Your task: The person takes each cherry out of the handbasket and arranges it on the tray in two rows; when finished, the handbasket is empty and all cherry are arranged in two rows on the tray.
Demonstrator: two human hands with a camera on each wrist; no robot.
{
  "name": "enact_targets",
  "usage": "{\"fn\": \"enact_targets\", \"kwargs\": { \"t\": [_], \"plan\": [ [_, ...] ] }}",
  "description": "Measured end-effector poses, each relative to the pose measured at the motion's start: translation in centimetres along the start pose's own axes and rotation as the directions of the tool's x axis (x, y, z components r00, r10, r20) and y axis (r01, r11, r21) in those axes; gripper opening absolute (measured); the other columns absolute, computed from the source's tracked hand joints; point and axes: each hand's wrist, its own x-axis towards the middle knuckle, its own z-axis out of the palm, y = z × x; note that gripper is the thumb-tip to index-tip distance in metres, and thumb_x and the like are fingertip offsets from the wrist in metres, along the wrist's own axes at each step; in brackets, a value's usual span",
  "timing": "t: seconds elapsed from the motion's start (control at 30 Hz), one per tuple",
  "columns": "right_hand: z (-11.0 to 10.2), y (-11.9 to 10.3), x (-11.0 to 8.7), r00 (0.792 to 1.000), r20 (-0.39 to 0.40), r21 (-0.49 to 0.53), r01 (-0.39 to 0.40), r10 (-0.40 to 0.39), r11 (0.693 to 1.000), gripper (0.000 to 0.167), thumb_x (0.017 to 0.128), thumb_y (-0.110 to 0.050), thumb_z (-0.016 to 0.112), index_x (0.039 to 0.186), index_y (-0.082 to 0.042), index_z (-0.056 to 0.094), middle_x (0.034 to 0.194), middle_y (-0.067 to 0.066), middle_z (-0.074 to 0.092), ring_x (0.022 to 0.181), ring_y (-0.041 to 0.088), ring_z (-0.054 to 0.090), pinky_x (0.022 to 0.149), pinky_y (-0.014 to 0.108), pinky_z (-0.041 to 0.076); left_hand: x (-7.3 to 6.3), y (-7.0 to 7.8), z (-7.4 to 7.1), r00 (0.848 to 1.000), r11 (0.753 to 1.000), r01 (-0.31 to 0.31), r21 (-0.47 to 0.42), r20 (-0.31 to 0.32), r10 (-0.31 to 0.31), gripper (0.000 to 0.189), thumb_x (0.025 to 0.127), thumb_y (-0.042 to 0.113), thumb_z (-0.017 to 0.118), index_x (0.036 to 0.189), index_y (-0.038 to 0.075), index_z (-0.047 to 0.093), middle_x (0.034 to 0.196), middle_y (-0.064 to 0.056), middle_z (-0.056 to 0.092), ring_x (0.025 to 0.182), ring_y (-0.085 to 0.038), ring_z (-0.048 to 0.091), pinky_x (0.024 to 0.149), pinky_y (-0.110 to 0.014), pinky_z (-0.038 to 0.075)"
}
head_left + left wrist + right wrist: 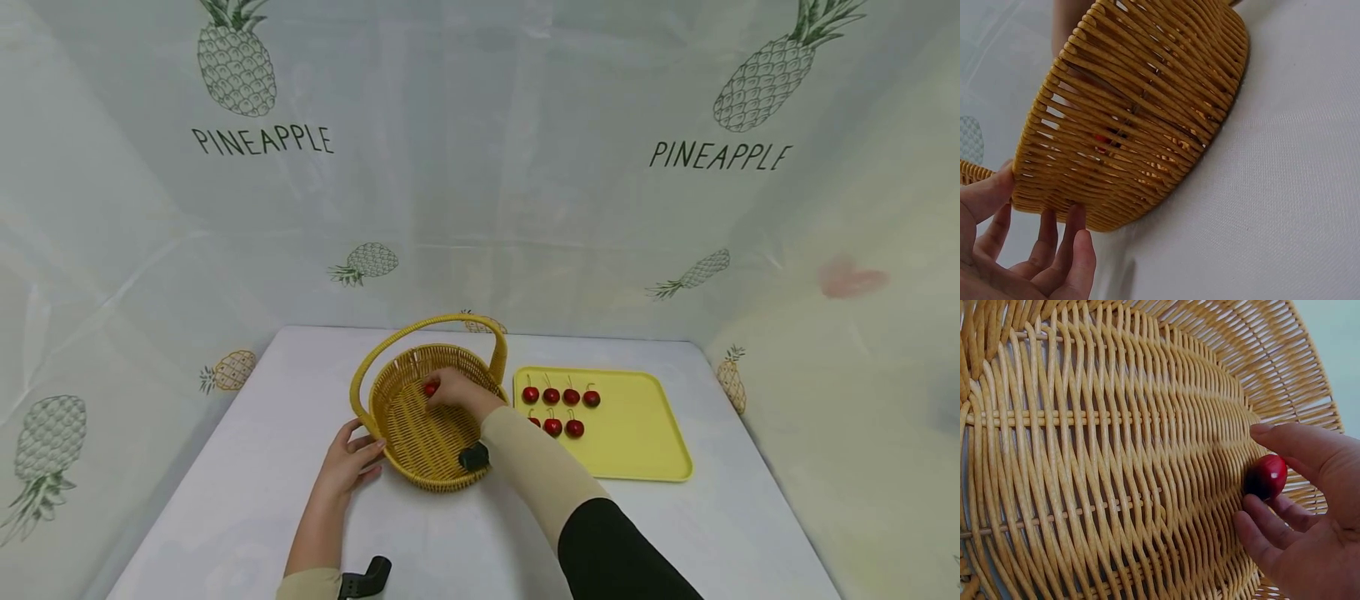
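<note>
Inside the yellow-brown wicker basket [427,433], my right hand [457,392] is low near the far wall. A dark red cherry [1266,477] lies between its thumb and fingers. In the right wrist view the thumb stands spread apart from the cherry, with the fingertips right beside the fruit. My left hand [348,462] holds the basket's left side near the handle's foot. In the left wrist view its thumb rests at the rim and its fingers [1075,225] touch the outside of the woven wall. The basket's arched handle [427,321] stands up.
Right of the basket lies a yellow tray [637,425] with several stemmed cherries [551,396] in two rows; my right sleeve partly covers its near left side. A white cloth covers the table [247,475]. A pineapple-printed curtain [480,208] stands behind it.
</note>
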Motion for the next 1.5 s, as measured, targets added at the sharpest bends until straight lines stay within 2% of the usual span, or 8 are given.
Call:
{"fn": "enact_targets", "kwargs": {
  "t": [0.27, 0.47, 0.77, 1.0, 1.2, 1.5],
  "plan": [
    [-0.5, -0.1, -0.4, 1.000, 0.002, 0.022, -0.012, 0.012, 1.000, 0.050, 0.084, -0.007, 0.076, 0.132, -0.007, 0.061, 0.128, 0.014, 0.058, 0.105, 0.021, 0.059, 0.080, 0.031, 0.051, 0.2, 0.1, 0.3, 1.000, 1.000, 0.002, -0.014, -0.003, -0.002, 0.064, 0.094, 0.006, 0.064, 0.148, 0.011, 0.030, 0.132, -0.025, 0.051, 0.087, -0.017, 0.066, 0.076, -0.039, 0.054],
    [-0.9, 0.0, -0.6, 1.000, -0.003, 0.028, -0.003, 0.003, 1.000, 0.049, 0.082, -0.006, 0.079, 0.129, -0.007, 0.063, 0.129, 0.011, 0.059, 0.106, 0.019, 0.058, 0.080, 0.029, 0.049, 0.3, -0.1, 0.1, 1.000, 1.000, 0.004, -0.016, -0.001, -0.004, 0.065, 0.094, 0.007, 0.065, 0.148, 0.011, 0.030, 0.132, -0.026, 0.051, 0.087, -0.017, 0.066, 0.076, -0.039, 0.054],
    [-2.0, 0.2, -1.1, 0.999, 0.016, -0.023, 0.039, -0.038, 0.999, 0.039, 0.084, -0.005, 0.076, 0.122, -0.006, 0.067, 0.116, 0.007, 0.064, 0.098, 0.018, 0.061, 0.076, 0.029, 0.051, 0.2, -0.2, -0.1, 1.000, 1.000, 0.005, -0.011, 0.017, -0.005, 0.065, 0.095, 0.006, 0.063, 0.150, 0.011, 0.027, 0.136, -0.027, 0.048, 0.089, -0.017, 0.065, 0.076, -0.039, 0.054],
    [-2.9, -0.2, -2.3, 0.999, 0.031, 0.006, 0.035, -0.035, 0.999, 0.034, 0.085, -0.002, 0.074, 0.118, -0.008, 0.070, 0.106, 0.001, 0.064, 0.089, 0.013, 0.058, 0.074, 0.029, 0.051, 0.2, -0.2, 0.0, 1.000, 1.000, 0.003, -0.013, 0.027, -0.002, 0.066, 0.095, 0.007, 0.063, 0.150, 0.011, 0.027, 0.136, -0.027, 0.047, 0.089, -0.016, 0.065, 0.077, -0.039, 0.054],
    [-3.4, -0.8, -3.6, 0.996, 0.063, 0.009, 0.065, -0.065, 0.998, 0.032, 0.087, -0.002, 0.072, 0.119, -0.006, 0.069, 0.106, 0.001, 0.064, 0.092, 0.014, 0.058, 0.074, 0.028, 0.050, 0.0, -0.1, 0.0, 1.000, 1.000, 0.010, -0.004, 0.024, -0.010, 0.067, 0.095, 0.008, 0.063, 0.150, 0.011, 0.026, 0.137, -0.027, 0.046, 0.089, -0.016, 0.065, 0.077, -0.039, 0.054],
    [-4.1, -1.0, -5.1, 0.995, 0.080, 0.064, 0.051, -0.057, 0.997, 0.028, 0.088, -0.001, 0.071, 0.116, -0.005, 0.070, 0.106, 0.003, 0.064, 0.091, 0.015, 0.059, 0.085, 0.042, 0.052, -0.1, -0.1, -0.1, 0.999, 1.000, 0.011, -0.002, 0.037, -0.011, 0.068, 0.095, 0.009, 0.064, 0.151, 0.011, 0.025, 0.138, -0.027, 0.045, 0.091, -0.016, 0.065, 0.078, -0.039, 0.054]
  ]
}}
